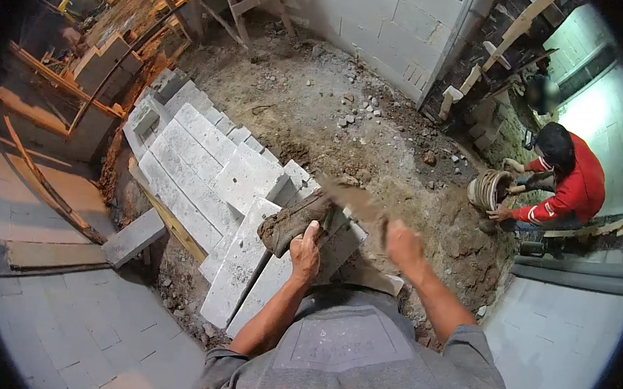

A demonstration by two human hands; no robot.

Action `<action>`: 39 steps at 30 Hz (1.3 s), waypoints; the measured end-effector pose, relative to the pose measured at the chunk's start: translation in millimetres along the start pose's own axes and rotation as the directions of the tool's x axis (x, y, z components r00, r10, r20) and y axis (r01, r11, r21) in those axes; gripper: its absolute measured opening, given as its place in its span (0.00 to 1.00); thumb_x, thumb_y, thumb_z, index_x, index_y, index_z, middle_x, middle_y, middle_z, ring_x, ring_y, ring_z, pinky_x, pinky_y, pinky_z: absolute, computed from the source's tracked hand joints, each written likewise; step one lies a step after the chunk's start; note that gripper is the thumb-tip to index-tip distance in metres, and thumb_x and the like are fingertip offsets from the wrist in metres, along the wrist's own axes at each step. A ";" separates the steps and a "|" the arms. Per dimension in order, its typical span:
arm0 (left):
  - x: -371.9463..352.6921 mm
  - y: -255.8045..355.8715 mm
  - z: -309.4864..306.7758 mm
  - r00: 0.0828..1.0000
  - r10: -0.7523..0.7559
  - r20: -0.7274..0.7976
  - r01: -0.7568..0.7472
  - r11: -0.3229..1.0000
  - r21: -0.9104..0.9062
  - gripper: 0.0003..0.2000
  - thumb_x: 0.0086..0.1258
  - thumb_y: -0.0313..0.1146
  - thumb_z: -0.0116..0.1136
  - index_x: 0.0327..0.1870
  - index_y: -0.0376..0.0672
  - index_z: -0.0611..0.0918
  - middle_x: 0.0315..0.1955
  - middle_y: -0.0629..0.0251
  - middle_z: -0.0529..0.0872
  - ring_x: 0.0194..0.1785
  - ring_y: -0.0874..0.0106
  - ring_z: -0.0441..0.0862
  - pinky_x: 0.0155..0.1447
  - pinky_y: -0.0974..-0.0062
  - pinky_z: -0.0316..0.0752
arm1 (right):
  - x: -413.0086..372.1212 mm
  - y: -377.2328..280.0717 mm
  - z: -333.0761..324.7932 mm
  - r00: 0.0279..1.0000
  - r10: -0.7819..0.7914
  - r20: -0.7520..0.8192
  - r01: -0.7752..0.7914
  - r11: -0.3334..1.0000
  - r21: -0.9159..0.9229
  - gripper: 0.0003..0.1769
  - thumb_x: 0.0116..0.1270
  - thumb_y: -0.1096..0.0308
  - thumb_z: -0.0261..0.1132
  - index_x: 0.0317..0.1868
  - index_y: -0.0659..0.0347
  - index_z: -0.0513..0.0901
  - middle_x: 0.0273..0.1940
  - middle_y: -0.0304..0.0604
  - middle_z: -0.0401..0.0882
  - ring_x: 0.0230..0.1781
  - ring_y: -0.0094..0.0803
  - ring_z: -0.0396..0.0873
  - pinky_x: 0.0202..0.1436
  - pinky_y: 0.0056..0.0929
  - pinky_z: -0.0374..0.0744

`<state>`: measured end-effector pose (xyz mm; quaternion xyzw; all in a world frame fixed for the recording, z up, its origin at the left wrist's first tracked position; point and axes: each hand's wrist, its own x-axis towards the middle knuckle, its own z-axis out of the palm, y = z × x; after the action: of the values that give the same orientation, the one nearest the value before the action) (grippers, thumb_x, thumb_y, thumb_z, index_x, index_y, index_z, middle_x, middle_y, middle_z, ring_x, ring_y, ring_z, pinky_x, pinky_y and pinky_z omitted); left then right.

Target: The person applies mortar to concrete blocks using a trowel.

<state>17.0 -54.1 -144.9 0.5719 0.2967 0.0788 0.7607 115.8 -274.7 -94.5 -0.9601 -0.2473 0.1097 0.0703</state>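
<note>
Blocks (200,140), pale and stacked, are filling the space from the middle out toward ten o'clock, their nearest ones lying just in front of the wearer's body. A wooden board (172,221) is running along the stack's lower left side, and a single block (135,238) is jutting out at nine o'clock. Curved wood strips (52,183) are leaning farther out that way. At two o'clock, a co-worker in a red top (576,180) is crouching and holding a bucket (489,189) with both hands.

At the centre, the left hand (305,255) is closing around a dirty cloth bundle (295,226), thumb on top, above the near blocks. Just right of it, the right hand (403,246) is blurring with motion, fingers curling closed around the end of a flat brown tool (358,203); the tool is pointing toward eleven o'clock, its near end too blurred to make out.

Bare dirt ground (414,165), scattered with stones, is spreading beyond the stack. A pale block wall (381,26) is standing at twelve to one o'clock.
</note>
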 end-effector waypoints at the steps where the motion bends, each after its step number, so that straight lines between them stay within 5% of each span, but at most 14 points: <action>1: 2.6 5.0 2.8 0.983 -0.184 -0.006 0.179 0.963 -0.200 0.11 0.71 0.36 0.54 0.35 0.35 0.81 0.30 0.72 0.79 0.33 0.79 0.74 0.40 0.79 0.71 | 12.4 30.5 11.2 0.983 0.139 0.118 -0.145 0.989 0.043 0.12 0.65 0.66 0.56 0.45 0.63 0.78 0.35 0.53 0.80 0.30 0.50 0.80 0.32 0.48 0.77; 3: -13.2 28.3 12.6 0.985 -0.163 -0.047 0.150 0.967 -0.206 0.13 0.71 0.37 0.54 0.32 0.36 0.80 0.29 0.73 0.78 0.32 0.80 0.73 0.38 0.80 0.69 | 0.1 73.3 21.9 0.929 0.268 0.257 -0.294 0.953 0.069 0.13 0.65 0.63 0.57 0.43 0.63 0.78 0.35 0.54 0.81 0.30 0.51 0.81 0.33 0.49 0.77; 5: 0.5 43.4 21.8 0.991 -0.099 -0.084 0.079 0.972 -0.221 0.14 0.71 0.39 0.54 0.29 0.37 0.79 0.28 0.74 0.77 0.30 0.80 0.71 0.37 0.80 0.67 | -3.6 90.8 19.0 0.899 0.426 0.101 -0.437 0.861 0.258 0.15 0.63 0.59 0.59 0.39 0.63 0.79 0.34 0.55 0.82 0.31 0.53 0.81 0.34 0.51 0.76; 9: -16.2 42.4 12.8 0.987 -0.100 -0.125 0.093 0.994 -0.057 0.16 0.72 0.40 0.54 0.25 0.39 0.78 0.23 0.77 0.73 0.27 0.82 0.67 0.33 0.80 0.62 | -18.2 31.2 2.9 0.973 0.211 0.093 -0.230 0.901 0.369 0.18 0.61 0.56 0.61 0.36 0.66 0.78 0.30 0.59 0.81 0.32 0.60 0.79 0.35 0.50 0.76; 12: -12.3 43.3 18.1 0.989 -0.130 -0.075 0.137 0.985 0.104 0.17 0.72 0.40 0.54 0.24 0.38 0.77 0.22 0.76 0.74 0.27 0.81 0.67 0.32 0.79 0.62 | -13.6 -20.5 -21.6 0.924 0.287 0.254 -0.357 0.885 0.298 0.16 0.59 0.59 0.63 0.37 0.67 0.77 0.34 0.59 0.80 0.34 0.61 0.78 0.37 0.51 0.77; 14: -14.1 50.5 25.5 0.996 -0.043 -0.081 0.057 0.982 0.181 0.18 0.71 0.40 0.55 0.22 0.37 0.78 0.21 0.76 0.74 0.25 0.80 0.67 0.31 0.77 0.62 | -16.9 -35.4 -21.3 0.998 0.062 -0.010 -0.053 0.920 0.388 0.15 0.57 0.65 0.64 0.40 0.68 0.77 0.37 0.58 0.79 0.35 0.60 0.79 0.38 0.51 0.78; 18: -15.4 58.5 28.6 0.997 -0.039 -0.063 0.063 0.892 0.448 0.19 0.71 0.40 0.55 0.18 0.39 0.76 0.18 0.76 0.71 0.24 0.82 0.65 0.26 0.75 0.60 | -12.0 -42.5 -32.8 0.997 -0.072 0.005 0.065 0.930 0.363 0.12 0.57 0.72 0.60 0.42 0.67 0.77 0.38 0.56 0.79 0.35 0.58 0.80 0.37 0.49 0.79; 22: 30.2 -124.9 -26.2 0.961 -0.117 0.252 0.203 0.915 -0.348 0.12 0.75 0.27 0.38 0.50 0.36 0.76 0.46 0.65 0.79 0.46 0.72 0.75 0.52 0.78 0.72 | -6.1 -49.5 -29.0 0.994 -0.102 0.032 0.084 0.931 0.354 0.11 0.57 0.73 0.58 0.41 0.66 0.77 0.36 0.56 0.79 0.33 0.56 0.81 0.35 0.49 0.80; 25: 2.7 -21.3 14.6 0.998 0.060 -0.006 -0.060 0.998 0.013 0.16 0.74 0.39 0.51 0.31 0.35 0.81 0.26 0.71 0.80 0.29 0.82 0.71 0.30 0.78 0.66 | 2.0 -44.7 -14.0 0.996 -0.055 0.074 0.030 0.953 0.300 0.11 0.57 0.72 0.58 0.41 0.66 0.77 0.34 0.57 0.80 0.32 0.54 0.82 0.33 0.47 0.80; 27: -2.3 2.6 30.2 0.974 0.216 -0.071 -0.159 0.871 0.465 0.17 0.74 0.41 0.50 0.34 0.35 0.82 0.27 0.70 0.80 0.31 0.77 0.73 0.37 0.74 0.70 | 7.5 -18.8 0.9 0.997 0.009 0.082 -0.029 0.966 0.256 0.11 0.58 0.69 0.60 0.40 0.66 0.78 0.32 0.57 0.80 0.30 0.51 0.82 0.32 0.47 0.80; 30: -10.1 3.7 28.0 0.991 0.113 -0.067 -0.087 0.947 0.309 0.19 0.74 0.44 0.51 0.35 0.33 0.81 0.29 0.67 0.81 0.34 0.72 0.74 0.43 0.71 0.70 | 11.0 59.1 42.3 0.891 0.225 0.395 -0.434 0.679 0.592 0.05 0.60 0.70 0.58 0.31 0.64 0.76 0.24 0.54 0.76 0.24 0.53 0.78 0.26 0.46 0.76; 34: -16.6 27.7 28.4 0.991 0.126 -0.042 -0.099 0.913 0.396 0.20 0.73 0.46 0.52 0.37 0.33 0.81 0.32 0.64 0.82 0.37 0.72 0.76 0.44 0.72 0.71 | -14.9 62.9 61.6 0.996 0.041 0.075 -0.064 0.942 0.329 0.12 0.58 0.63 0.62 0.33 0.65 0.78 0.29 0.56 0.80 0.28 0.46 0.82 0.29 0.45 0.79; 38: -12.2 29.0 29.5 0.995 0.059 -0.077 -0.033 0.954 0.298 0.20 0.73 0.45 0.53 0.32 0.33 0.82 0.28 0.67 0.82 0.33 0.75 0.75 0.41 0.75 0.70 | 5.9 -23.9 -12.9 0.977 -0.127 0.172 0.064 0.941 0.333 0.17 0.57 0.58 0.63 0.34 0.67 0.80 0.28 0.57 0.78 0.29 0.52 0.80 0.34 0.45 0.80; 39: -11.3 28.9 28.2 0.995 0.063 -0.081 -0.034 0.945 0.324 0.20 0.73 0.44 0.53 0.29 0.34 0.82 0.25 0.70 0.82 0.28 0.79 0.73 0.34 0.78 0.68 | 2.9 -43.3 -22.8 0.985 0.112 0.129 -0.164 0.834 0.527 0.18 0.56 0.59 0.64 0.37 0.69 0.79 0.26 0.57 0.76 0.31 0.55 0.79 0.36 0.46 0.79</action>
<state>29.5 -72.8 -109.6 0.6915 0.3257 0.0738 0.6406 104.0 -237.6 -64.8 -0.9115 -0.1397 0.2237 0.3157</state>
